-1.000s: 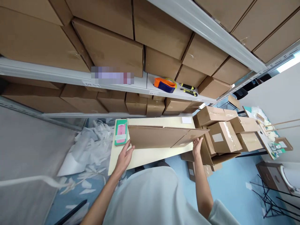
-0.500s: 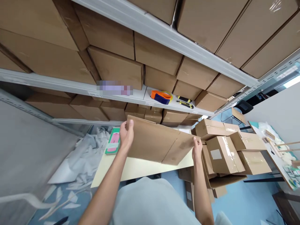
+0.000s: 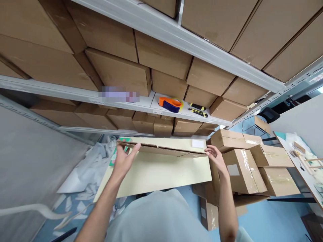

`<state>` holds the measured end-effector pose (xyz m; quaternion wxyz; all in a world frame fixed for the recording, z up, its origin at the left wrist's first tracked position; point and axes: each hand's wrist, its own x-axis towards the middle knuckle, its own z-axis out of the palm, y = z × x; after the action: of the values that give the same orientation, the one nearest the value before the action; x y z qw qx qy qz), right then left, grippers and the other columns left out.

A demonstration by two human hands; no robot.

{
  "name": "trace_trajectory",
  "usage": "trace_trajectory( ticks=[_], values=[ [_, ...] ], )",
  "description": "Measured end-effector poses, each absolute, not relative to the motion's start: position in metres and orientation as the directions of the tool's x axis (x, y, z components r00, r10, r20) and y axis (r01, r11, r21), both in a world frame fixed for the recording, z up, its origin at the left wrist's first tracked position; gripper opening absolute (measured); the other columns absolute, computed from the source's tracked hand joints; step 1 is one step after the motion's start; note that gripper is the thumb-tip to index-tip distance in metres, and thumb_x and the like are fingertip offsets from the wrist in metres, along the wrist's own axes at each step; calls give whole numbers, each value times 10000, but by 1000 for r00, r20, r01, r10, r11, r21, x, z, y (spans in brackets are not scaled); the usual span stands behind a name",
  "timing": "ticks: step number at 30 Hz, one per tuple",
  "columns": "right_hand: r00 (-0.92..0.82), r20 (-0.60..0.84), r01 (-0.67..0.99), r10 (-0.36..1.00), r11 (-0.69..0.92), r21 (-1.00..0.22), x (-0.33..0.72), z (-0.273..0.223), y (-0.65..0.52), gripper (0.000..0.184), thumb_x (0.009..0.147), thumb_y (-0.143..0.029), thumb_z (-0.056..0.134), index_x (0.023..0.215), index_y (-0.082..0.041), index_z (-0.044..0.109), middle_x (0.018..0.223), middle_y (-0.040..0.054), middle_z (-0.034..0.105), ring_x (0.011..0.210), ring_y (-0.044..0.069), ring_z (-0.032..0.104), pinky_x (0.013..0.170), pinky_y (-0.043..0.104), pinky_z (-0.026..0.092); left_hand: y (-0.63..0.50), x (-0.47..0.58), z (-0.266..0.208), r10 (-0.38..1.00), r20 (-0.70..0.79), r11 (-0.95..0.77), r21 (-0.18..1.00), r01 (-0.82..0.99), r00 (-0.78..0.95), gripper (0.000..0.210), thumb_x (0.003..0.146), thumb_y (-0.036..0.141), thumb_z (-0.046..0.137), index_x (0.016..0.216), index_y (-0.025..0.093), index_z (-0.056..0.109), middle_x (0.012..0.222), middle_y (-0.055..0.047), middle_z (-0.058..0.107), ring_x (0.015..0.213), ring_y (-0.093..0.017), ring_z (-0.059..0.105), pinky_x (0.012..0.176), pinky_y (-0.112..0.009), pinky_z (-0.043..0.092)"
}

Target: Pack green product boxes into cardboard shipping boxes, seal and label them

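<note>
A flattened cardboard box (image 3: pixel 161 150) is held level over the cream tabletop (image 3: pixel 164 174), its long edge turned toward me. My left hand (image 3: pixel 123 157) grips its left end, the thumb on the near side and the other fingers partly hidden. At the opposite end, my right hand (image 3: pixel 215 157) has its fingers on the corner. Partly covered by the left hand and the cardboard is a green package with pink (image 3: pixel 113 159). Behind the cardboard, a small white card (image 3: pixel 198 143) lies on the table.
On the shelf (image 3: pixel 148 102) sit an orange and blue tape dispenser (image 3: pixel 171 104) and black-and-yellow utility knives (image 3: pixel 198 112). Cartons fill the rack (image 3: pixel 217 55) above. Stacked boxes (image 3: pixel 246 171) stand to the right, crumpled white wrapping (image 3: pixel 88 168) at the left.
The flattened cardboard has tipped from showing its broad face to nearly edge-on. Both hands have shifted outward, and more tabletop shows.
</note>
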<state>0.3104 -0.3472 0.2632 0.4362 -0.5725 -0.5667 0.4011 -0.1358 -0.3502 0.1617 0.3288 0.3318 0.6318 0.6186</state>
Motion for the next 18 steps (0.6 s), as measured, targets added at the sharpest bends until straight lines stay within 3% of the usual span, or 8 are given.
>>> trace_trajectory(
  ticks=[3,6,10,13,18],
  values=[
    [-140,-111,381,984,-50,-923,317,291,-334,542,819,-659,937,1159,-243,857,1048,102,850,1100,348,772,1040,503,602,-351,-142,173,858,-43,20,999,-50,-512,737,779,614,832,1360,243,570,1514,-139,659,1529,-371,589,1319,-493,483],
    [-182,-86,499,980,17,-866,315,307,-325,516,856,-726,869,986,-227,855,911,65,803,977,317,728,914,420,581,-353,-145,178,862,-81,62,997,-53,-500,729,744,608,808,1322,231,573,1486,-142,670,1516,-392,586,1321,-516,472],
    [-232,-50,654,971,118,-747,305,314,-327,670,964,-810,692,633,-237,586,620,-33,466,668,172,425,647,305,369,-357,-149,183,838,-155,155,987,-44,-523,715,703,547,780,1301,218,567,1437,-154,686,1451,-416,618,1310,-563,471],
    [-248,-66,717,967,137,-683,301,318,-338,744,1006,-870,558,630,-257,366,643,-48,273,668,140,251,624,308,228,-363,-155,189,842,-156,159,987,-40,-516,650,716,532,772,1267,233,604,1406,-136,710,1430,-415,635,1312,-576,465],
    [-279,-151,748,948,116,-653,300,333,-355,732,1026,-891,481,714,-269,253,715,-38,209,704,148,202,641,322,185,-379,-175,187,906,-87,110,994,30,-415,579,759,558,770,1245,255,687,1309,-96,760,1419,-430,638,1247,-565,538]
  ],
)
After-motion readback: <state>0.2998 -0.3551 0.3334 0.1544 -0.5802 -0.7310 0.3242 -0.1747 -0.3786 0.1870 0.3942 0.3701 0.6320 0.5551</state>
